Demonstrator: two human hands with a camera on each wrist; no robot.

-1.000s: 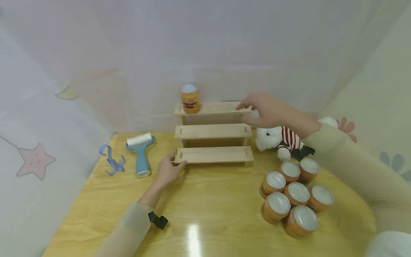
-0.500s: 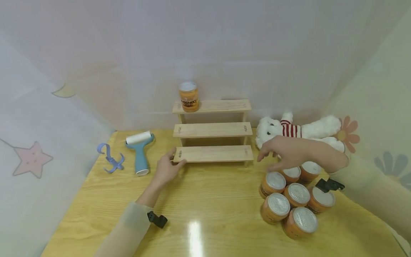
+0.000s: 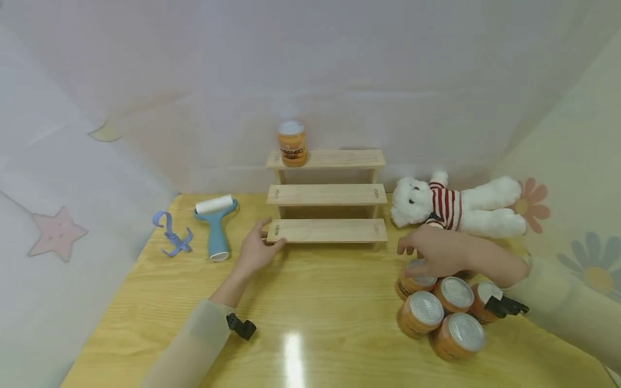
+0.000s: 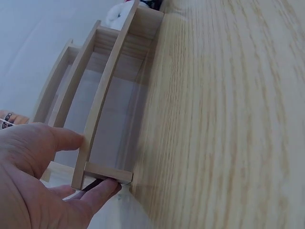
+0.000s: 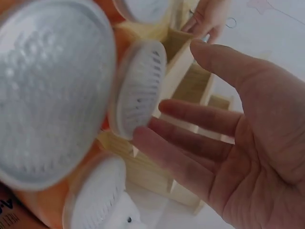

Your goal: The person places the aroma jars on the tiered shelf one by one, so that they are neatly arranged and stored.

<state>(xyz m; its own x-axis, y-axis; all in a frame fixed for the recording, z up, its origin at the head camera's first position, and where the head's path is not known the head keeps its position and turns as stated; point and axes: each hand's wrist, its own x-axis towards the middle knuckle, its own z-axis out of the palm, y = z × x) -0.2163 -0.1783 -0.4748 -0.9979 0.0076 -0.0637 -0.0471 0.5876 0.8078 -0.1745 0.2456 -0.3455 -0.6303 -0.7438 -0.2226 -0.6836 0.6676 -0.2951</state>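
A three-step wooden shelf stands at the back of the table. My left hand grips the left end of its lowest board, and the left wrist view shows thumb and finger on either side of the board's end. On the top step, at the left, sits an orange can with a pale lid. My right hand is over the cluster of similar cans at the right. Its fingers are spread beside one can's lid, partly hiding that can; whether they touch it is unclear.
A white plush bear in a red-striped top lies behind the cans. Left of the shelf are a blue-handled lint roller and a blue-purple hook. Fabric with printed shapes hangs behind the wooden table.
My right hand has come down from the shelf's right end to the cans, uncovering the bear. The left hand keeps its hold on the shelf. The view has shifted slightly.
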